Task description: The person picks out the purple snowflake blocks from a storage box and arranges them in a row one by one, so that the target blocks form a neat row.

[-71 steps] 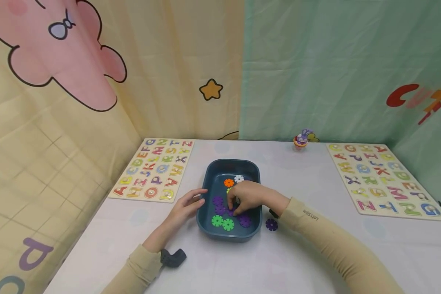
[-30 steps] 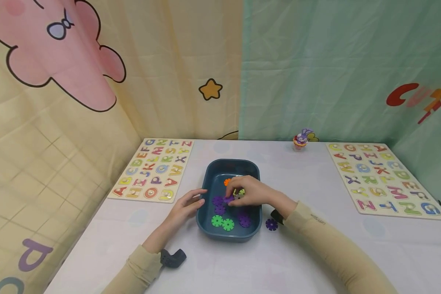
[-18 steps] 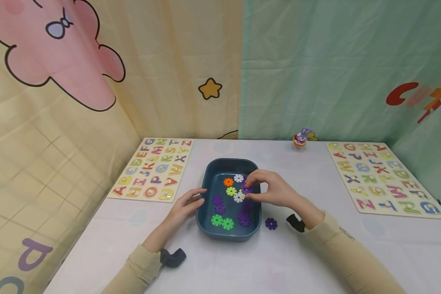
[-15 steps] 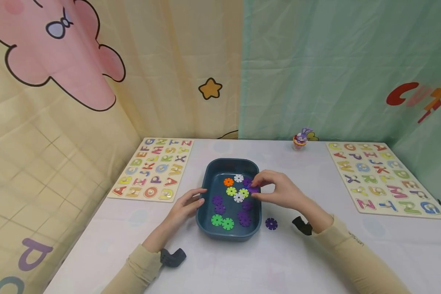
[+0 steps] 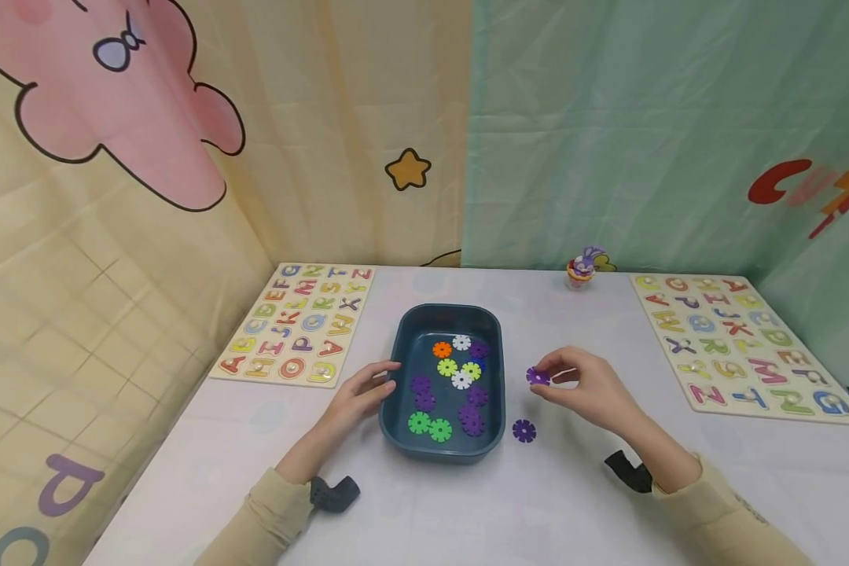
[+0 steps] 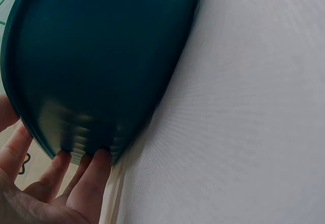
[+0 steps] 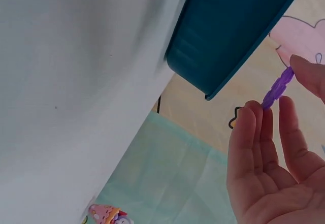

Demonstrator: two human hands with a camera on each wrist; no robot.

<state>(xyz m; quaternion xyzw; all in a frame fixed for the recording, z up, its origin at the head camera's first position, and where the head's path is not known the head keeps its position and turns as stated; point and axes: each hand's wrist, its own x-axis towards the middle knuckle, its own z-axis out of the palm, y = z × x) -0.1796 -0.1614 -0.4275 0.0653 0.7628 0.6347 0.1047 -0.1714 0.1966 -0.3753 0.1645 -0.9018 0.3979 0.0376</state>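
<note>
My right hand [image 5: 594, 389] pinches a purple notched plastic disc [image 5: 538, 376] between thumb and fingers, above the table to the right of the blue bin [image 5: 442, 457]. The right wrist view shows that disc [image 7: 277, 88] edge-on at the fingertips. A second purple disc [image 5: 524, 431] lies flat on the table beside the bin. On the bin's left side, my left hand [image 5: 354, 405] touches the outer wall; the left wrist view has its fingertips [image 6: 101, 158] against the wall. Inside the bin lie several notched discs: purple, white, yellow, an orange disc [image 5: 442, 350] and green discs [image 5: 440, 430].
Wooden alphabet boards lie on the white table [image 5: 410, 519], one board [image 5: 293, 326] at the left and another board [image 5: 746, 346] at the right. A small rabbit figure [image 5: 582, 270] stands at the back. Printed curtains [image 5: 311, 141] hang behind the table.
My right hand has picked a purple disc from the bin and moved it out over the right rim. My left hand has stayed at the bin's left side.
</note>
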